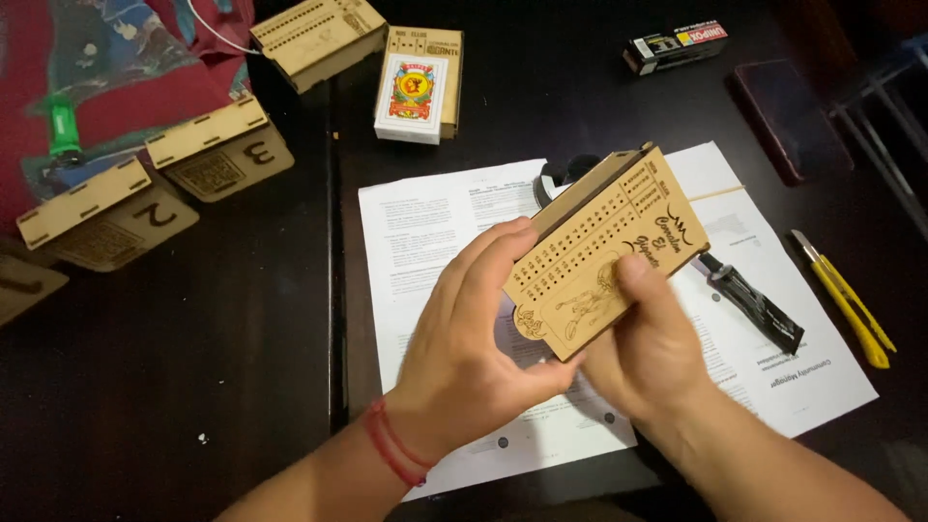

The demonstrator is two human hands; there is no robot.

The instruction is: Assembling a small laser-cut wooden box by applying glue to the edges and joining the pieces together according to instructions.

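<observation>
A thin wooden box [604, 253], laser-cut and engraved, with rows of small holes across its face, is held above the printed paper sheets [435, 242] that lie on the dark tabletop [193, 367]. It is gripped by both hands and tilted, its far end raised toward the upper right. The left hand [474, 338] is wrapped around the near left edge, fingers curled over the top and thumb beneath; a red string is worn at that wrist. The right hand [648, 338] supports the box from below on the right, with the thumb pressed flat on the engraved face. Both hands are thus closed on the box; neither is free.

The step in hand is judged to be a pressing together or a checking of the box's panels, since the thumb is set firmly on the lid face and a black glue tube [749, 302] lies just beside on the paper. An even squeeze along the finger-jointed edges appears to be called for, with the box kept square while pressure is applied.

Well apart to the right a yellow utility knife [843, 298] is seen. Farther up, a deck of playing cards [414, 97] rests on a similar wooden box [452, 58], and several numbered wooden boxes [217, 145] are gathered at the left.
</observation>
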